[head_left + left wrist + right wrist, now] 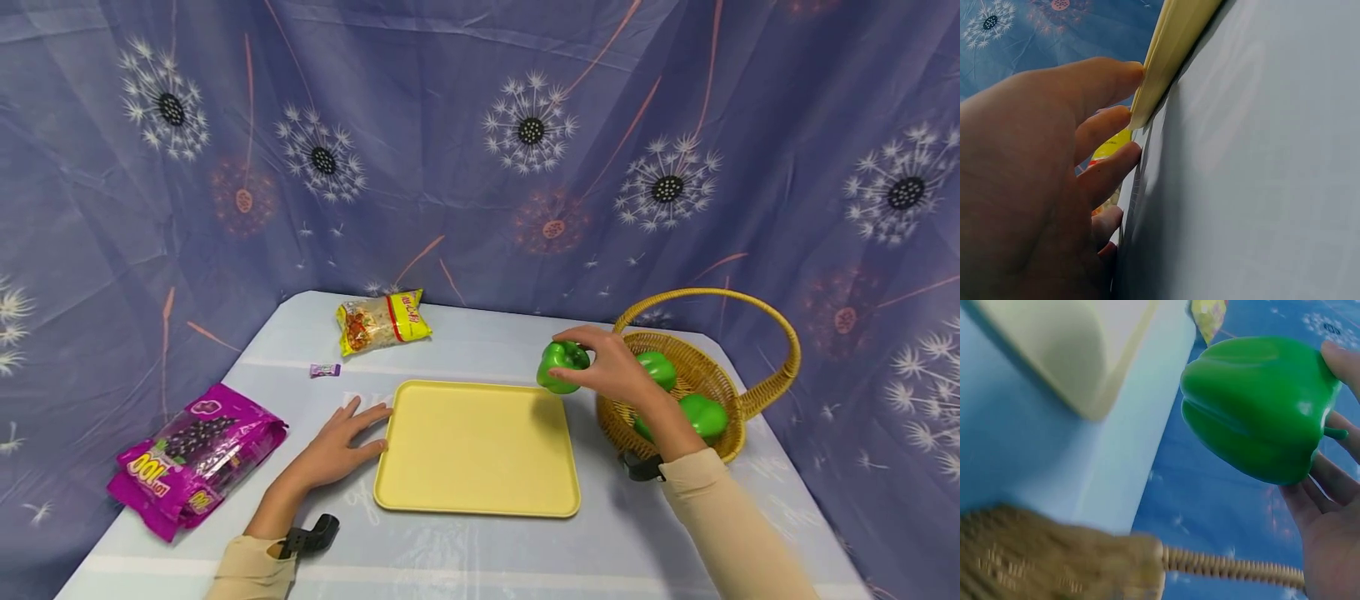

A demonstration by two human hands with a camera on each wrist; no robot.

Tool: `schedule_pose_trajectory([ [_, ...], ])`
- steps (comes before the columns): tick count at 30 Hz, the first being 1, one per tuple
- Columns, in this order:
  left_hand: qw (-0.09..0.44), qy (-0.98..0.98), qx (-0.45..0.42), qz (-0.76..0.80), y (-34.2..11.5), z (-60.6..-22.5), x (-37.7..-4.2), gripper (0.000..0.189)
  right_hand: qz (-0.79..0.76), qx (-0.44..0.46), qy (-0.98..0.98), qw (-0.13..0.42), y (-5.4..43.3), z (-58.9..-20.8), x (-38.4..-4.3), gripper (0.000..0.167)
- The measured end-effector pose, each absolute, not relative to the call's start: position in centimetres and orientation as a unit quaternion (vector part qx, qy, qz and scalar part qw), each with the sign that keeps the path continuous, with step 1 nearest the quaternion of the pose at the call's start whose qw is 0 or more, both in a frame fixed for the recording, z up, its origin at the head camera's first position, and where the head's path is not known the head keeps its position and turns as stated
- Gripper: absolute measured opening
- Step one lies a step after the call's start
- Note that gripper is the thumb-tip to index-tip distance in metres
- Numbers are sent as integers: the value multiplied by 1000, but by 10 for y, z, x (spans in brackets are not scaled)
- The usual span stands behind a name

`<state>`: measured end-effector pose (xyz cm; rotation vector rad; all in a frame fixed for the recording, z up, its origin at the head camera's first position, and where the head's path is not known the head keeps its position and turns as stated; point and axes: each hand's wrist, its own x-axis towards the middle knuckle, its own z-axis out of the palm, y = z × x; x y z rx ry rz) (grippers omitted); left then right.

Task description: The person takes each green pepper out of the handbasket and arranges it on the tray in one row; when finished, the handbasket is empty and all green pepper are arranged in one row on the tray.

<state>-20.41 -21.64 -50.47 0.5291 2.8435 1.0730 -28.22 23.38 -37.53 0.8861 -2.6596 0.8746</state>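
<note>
My right hand (611, 365) grips a green bell pepper (559, 367) between thumb and fingers, above the far right corner of the yellow tray (480, 450). In the right wrist view the pepper (1260, 406) hangs clear of the table, its stem toward the palm. My left hand (337, 446) rests beside the tray's left edge with fingers spread, thumb and fingertips right at the rim. The left wrist view shows the fingertips against the tray's side wall (1169, 50). Under the right forearm stands a wicker basket (705, 367) with more green peppers (703, 415) in it.
A purple snack bag (198, 454) lies at the table's left edge. Farther back are a small purple wrapped packet (325, 370) and a yellow, partly transparent food bag (382, 322). The basket's tall handle (787, 350) arches up on the right. A blue dandelion-print curtain (450, 150) hangs behind the table.
</note>
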Motion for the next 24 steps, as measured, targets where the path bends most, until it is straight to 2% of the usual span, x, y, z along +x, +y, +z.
schedule_pose_trajectory([
  [11,20,927,169,334,-218,-507,-205,57,304,342,-887,68,194,-393,-292,51],
  [24,26,927,167,336,-215,-503,-203,56,317,346,-882,53,151,-399,-302,51],
])
